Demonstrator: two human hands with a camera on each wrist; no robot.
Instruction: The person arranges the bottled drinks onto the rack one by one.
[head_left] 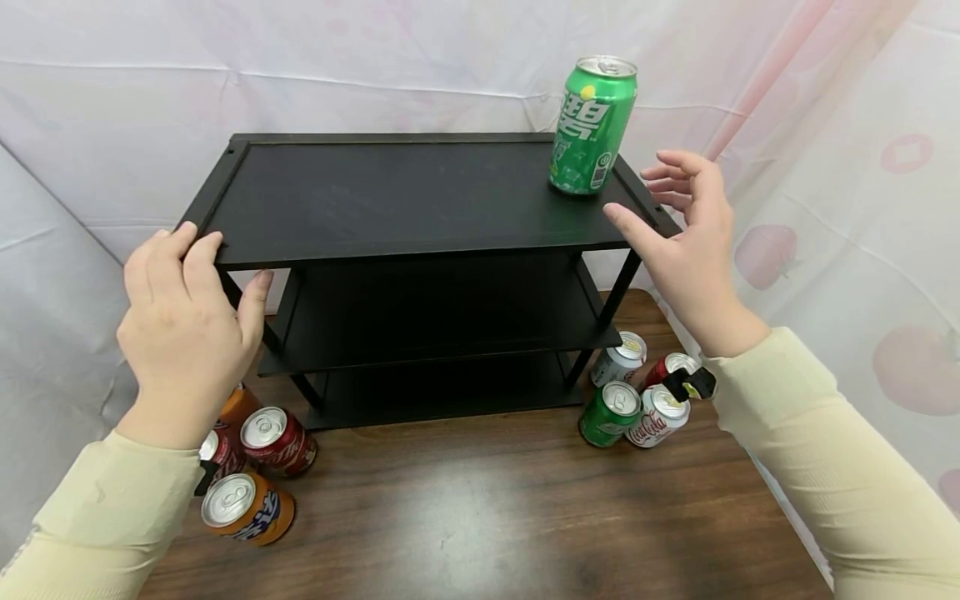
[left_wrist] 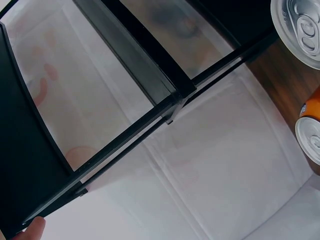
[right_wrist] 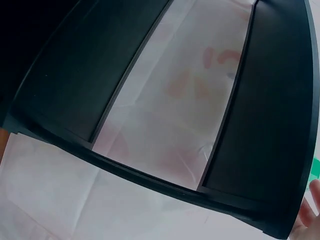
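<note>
A black three-tier shelf (head_left: 397, 200) stands against the curtain. Upright on the right end of its top tier is a green soda can (head_left: 588, 133). My left hand (head_left: 183, 325) touches the shelf's front left corner, with its fingers on the top edge and the thumb hanging apart in front of the post. In the left wrist view just a fingertip (left_wrist: 34, 231) shows at the corner. My right hand (head_left: 693, 258) is beside the shelf's right edge, near the can, thumb and fingers spread with nothing between them. A green sliver of the can (right_wrist: 315, 169) appears in the right wrist view.
Left of the shelf, an orange can (head_left: 258, 512), a dark red can (head_left: 281, 446) and others stand on the wooden table (head_left: 465, 517). At the right are a green can (head_left: 603, 417), a white cola can (head_left: 656, 421) and others. A pale curtain (head_left: 375, 67) hangs behind.
</note>
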